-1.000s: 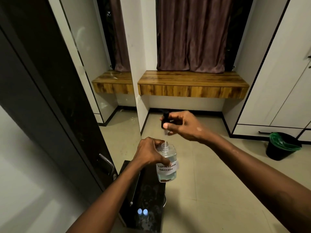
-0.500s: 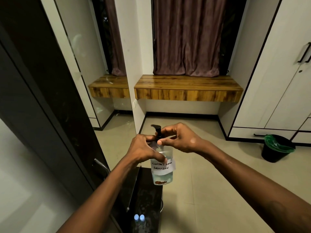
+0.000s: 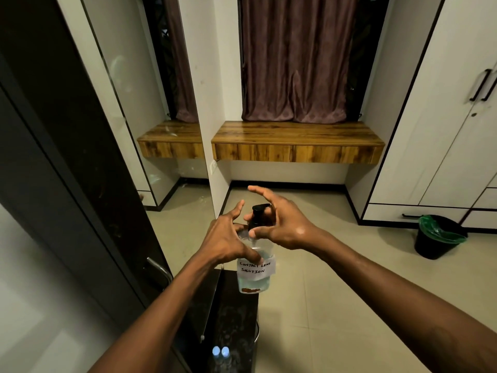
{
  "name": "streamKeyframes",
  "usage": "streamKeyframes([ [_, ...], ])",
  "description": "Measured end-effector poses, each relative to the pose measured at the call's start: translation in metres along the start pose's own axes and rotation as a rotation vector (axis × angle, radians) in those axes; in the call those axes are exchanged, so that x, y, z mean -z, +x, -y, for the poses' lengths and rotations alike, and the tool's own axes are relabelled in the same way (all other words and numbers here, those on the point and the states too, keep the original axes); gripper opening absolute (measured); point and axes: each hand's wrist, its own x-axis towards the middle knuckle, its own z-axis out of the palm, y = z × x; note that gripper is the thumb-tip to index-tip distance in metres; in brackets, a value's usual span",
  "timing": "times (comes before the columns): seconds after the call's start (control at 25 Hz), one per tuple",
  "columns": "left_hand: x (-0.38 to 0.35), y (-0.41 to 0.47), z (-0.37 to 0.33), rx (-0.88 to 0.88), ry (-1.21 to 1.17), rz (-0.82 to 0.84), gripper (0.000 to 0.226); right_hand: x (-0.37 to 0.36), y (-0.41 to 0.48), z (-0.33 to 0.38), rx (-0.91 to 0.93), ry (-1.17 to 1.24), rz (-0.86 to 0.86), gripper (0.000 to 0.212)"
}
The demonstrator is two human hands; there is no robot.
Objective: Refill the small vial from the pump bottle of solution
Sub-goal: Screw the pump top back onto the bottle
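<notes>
The bottle (image 3: 255, 275) is held straight up in the air, between both hands. The left hand (image 3: 228, 238) grips its side. The right hand (image 3: 279, 224) pinches the pump (image 3: 258, 215) on top. Just below is a dark stand (image 3: 236, 319) with two small pale caps (image 3: 220, 351), maybe vials. A bin (image 3: 438, 236) sits far right.

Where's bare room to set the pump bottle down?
Dark stand top, right below the pump bottle: looks bare from its far edge to the two pale-capped vials at its near end. Wooden ledge under the curtain: bare throughout. Crowded only around the vials.
</notes>
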Motion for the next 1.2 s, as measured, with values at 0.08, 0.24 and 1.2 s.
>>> streamKeyframes([
  [0.08, -0.001, -0.001, -0.002, -0.010, 0.022, 0.007, 0.154, -0.010, 0.003, 0.001, 0.016, -0.213, -0.192, 0.100],
  [0.24, 0.001, -0.001, -0.003, -0.025, 0.006, -0.023, 0.148, -0.017, 0.006, 0.001, 0.055, -0.126, -0.183, 0.097],
  [1.2, 0.019, 0.010, 0.019, 0.031, -0.109, -0.004, 0.148, -0.020, 0.024, 0.003, 0.087, 0.034, 0.032, 0.089],
])
